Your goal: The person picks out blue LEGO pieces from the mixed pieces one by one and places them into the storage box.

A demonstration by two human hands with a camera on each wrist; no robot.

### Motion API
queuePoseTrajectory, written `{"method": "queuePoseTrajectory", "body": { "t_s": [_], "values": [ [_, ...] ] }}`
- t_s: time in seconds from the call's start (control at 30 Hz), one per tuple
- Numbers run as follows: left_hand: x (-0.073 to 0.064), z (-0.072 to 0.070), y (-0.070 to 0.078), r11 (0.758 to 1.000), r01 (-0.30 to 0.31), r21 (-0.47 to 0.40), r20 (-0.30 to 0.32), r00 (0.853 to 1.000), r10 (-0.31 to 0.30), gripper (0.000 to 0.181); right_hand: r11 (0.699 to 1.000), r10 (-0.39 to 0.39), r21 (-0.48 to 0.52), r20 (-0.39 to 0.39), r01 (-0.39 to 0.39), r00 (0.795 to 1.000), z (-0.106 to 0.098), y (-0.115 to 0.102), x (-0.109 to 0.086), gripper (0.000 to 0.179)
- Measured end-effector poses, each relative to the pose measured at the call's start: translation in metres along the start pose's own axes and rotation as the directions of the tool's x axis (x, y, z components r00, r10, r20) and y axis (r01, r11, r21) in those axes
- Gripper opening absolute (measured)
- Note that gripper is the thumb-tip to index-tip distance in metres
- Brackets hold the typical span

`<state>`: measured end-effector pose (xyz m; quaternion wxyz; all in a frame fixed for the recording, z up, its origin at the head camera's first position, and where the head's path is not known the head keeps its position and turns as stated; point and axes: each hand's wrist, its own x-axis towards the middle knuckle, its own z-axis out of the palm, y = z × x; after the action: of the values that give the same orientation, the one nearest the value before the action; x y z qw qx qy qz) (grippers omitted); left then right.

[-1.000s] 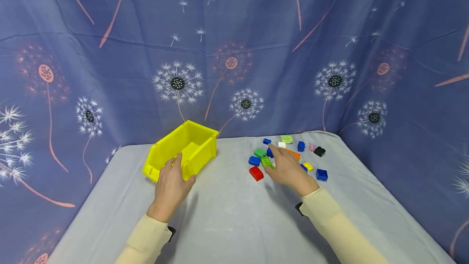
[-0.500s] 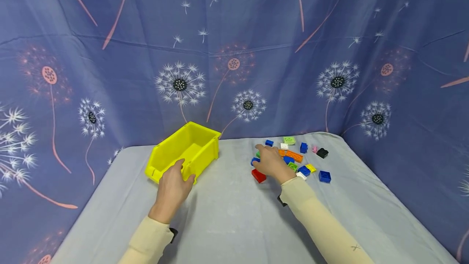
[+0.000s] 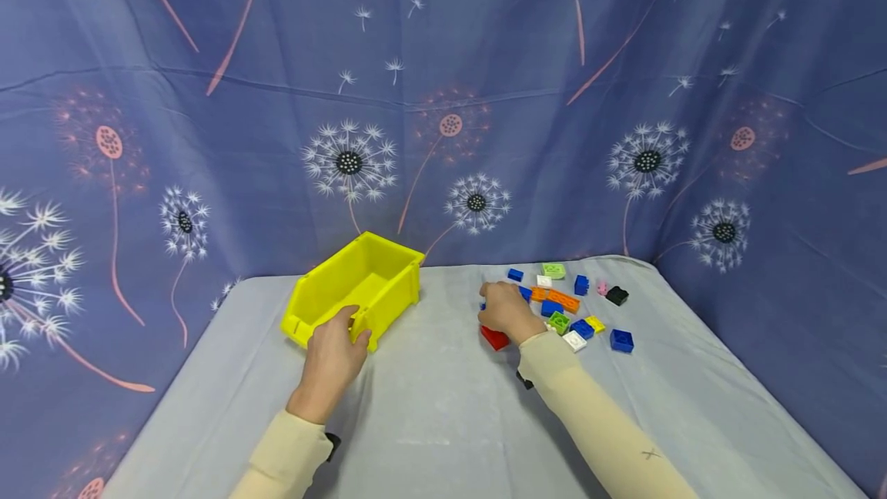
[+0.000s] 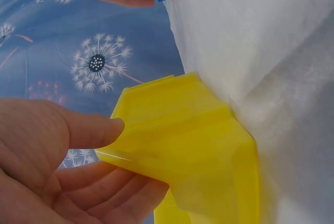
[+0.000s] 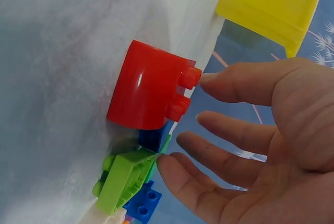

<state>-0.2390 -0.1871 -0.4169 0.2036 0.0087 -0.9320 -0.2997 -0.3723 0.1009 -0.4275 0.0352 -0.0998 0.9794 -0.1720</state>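
My left hand [image 3: 333, 360] holds the near right rim of a yellow bin [image 3: 396, 305]. In the left wrist view, its thumb lies on one side of the bin's wall and its fingers on the other. My right hand [image 3: 511, 310] is over the left side of a group of toy building bricks, its fingers bent loosely. A red brick [image 5: 143, 88] with a curved face is close to the thumb in the right wrist view; contact is unclear. A lime green brick [image 5: 122, 182] and a blue brick [image 5: 143, 203] lie near the fingertips. The hand partly hides the leftmost bricks.
Right of my right hand lie an orange brick [image 3: 563, 300], a white brick [image 3: 574, 341], a yellow brick [image 3: 594, 324], a black brick [image 3: 617, 295] and a small pink piece [image 3: 601, 287]. A patterned curtain [image 3: 443, 60] borders the pale cloth-covered table [image 3: 436, 422].
My right hand has moved left and lower, from the middle of the bricks to beside the red one, uncovering several bricks. The left hand stays at the bin's rim. The head view has shifted slightly.
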Motion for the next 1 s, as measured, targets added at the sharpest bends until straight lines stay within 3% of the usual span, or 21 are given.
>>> {"method": "queuePoseTrajectory", "body": {
  "t_s": [0.4, 1.0],
  "values": [
    [0.000, 0.004, -0.002, 1.000, -0.015, 0.002, -0.034, 0.999, 0.015, 0.033, 0.998, 0.054, -0.021, 0.036, -0.054, 0.998, 0.009, 0.003, 0.009, 0.041],
    [0.000, 0.005, -0.004, 1.000, -0.029, 0.002, -0.071, 0.997, 0.029, 0.028, 0.998, 0.012, -0.066, 0.027, -0.011, 1.000, 0.015, -0.004, 0.015, 0.025]
  ]
}}
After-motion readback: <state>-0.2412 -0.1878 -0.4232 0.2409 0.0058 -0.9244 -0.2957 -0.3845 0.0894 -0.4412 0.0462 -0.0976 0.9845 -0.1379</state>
